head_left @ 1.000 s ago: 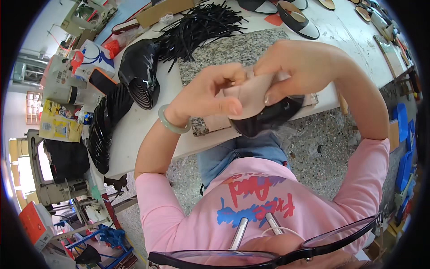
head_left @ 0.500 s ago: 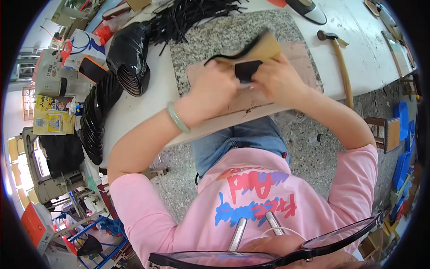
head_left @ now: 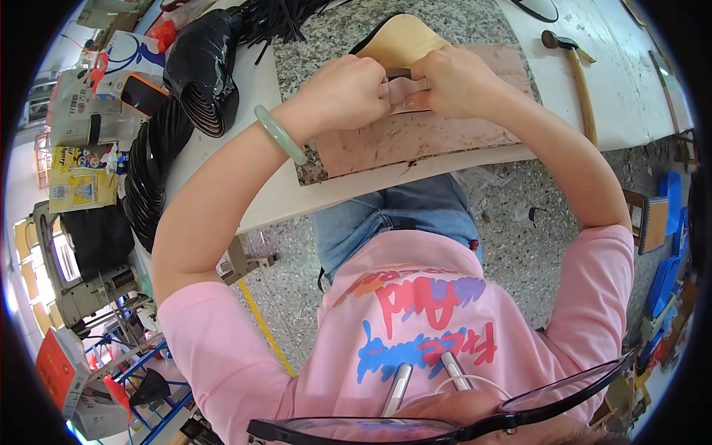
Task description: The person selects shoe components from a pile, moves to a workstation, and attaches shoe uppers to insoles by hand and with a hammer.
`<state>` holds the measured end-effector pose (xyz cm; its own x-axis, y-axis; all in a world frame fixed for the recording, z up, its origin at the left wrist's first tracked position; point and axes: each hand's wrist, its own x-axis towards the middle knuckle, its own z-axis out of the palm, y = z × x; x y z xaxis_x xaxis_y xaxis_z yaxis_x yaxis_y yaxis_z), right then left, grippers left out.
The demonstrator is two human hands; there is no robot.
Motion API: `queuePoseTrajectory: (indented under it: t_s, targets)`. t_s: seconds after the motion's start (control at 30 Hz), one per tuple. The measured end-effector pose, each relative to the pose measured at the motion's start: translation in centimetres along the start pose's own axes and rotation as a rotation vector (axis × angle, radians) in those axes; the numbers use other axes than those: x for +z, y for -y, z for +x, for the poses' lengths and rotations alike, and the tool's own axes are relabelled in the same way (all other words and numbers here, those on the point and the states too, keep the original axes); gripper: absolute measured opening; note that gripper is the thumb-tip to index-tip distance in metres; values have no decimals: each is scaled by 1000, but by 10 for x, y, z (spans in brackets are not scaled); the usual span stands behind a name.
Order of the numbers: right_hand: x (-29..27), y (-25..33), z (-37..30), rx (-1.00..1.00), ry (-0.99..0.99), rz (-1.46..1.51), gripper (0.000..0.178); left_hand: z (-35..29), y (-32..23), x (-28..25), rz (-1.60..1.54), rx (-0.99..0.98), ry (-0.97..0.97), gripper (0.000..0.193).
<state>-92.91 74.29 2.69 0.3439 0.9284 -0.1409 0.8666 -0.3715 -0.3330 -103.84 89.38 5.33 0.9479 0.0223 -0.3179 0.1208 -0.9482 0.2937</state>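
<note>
My left hand [head_left: 348,93] and my right hand [head_left: 458,80] are close together, both closed on a black shoe upper [head_left: 404,43] with a tan lining. The tan inside of its curved end faces up beyond my fingers, rimmed by a thin black edge. Between the hands, a short stretch of its nearer edge shows, pinched by the fingertips of both. My fingers cover the rest of the piece. It is held over a worn pinkish board [head_left: 415,144] lying on a speckled granite slab [head_left: 475,26].
A wooden-handled hammer [head_left: 582,93] lies to the right on the white table [head_left: 630,111]. Nested glossy black uppers [head_left: 196,70] and black strips [head_left: 278,18] are at the left, near an orange-and-black phone-like object [head_left: 143,95]. Part of a shoe [head_left: 540,9] shows at the far edge.
The upper has been turned and brought down, so its tan lining now shows as a broad curve beyond my hands. Both hands keep their grip; the view has shifted slightly.
</note>
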Motion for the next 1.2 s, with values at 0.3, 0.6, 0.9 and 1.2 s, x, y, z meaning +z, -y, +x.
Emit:
queuePoseTrajectory:
  t_s: [0.3,0.6,0.9,1.2]
  targets:
    - [1,9,4,-57,70,-140,27,7,-1,5,52,-3,-2,30]
    - [26,-7,-12,-450,-585,-341,12,6,-1,-2,230,65,-32,20]
    - [27,-11,-23,-653,-571,-84,12,-12,7,-12,-195,44,57,19]
    - [-65,-7,-44,-808,-397,848,20,-46,10,-43,-1182,702,-101,27]
